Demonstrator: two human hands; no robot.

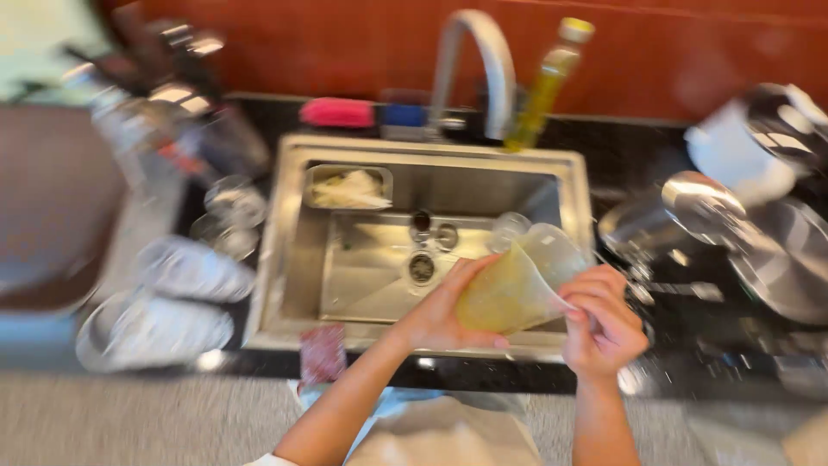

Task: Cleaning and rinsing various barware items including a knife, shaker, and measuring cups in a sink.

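While blur softens everything, a tall yellow oil bottle (545,86) stands behind the steel sink (576,185). Left hand (444,311) wraps a yellowish cloth (500,298) against a clear plastic cup (552,250), fingers curled. Right hand (604,324) pinches the cup's side over the sink's front edge.

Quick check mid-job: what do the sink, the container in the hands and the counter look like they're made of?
Sink: brushed stainless steel by its look, grey with soft reflections. Container, held over the sink by the left hand and right hand: probably clear plastic, see-through with a yellowish cloth or sponge inside; motion blur leaves glass possible. Counter: dark polished stone, likely granite, glossy with highlights.
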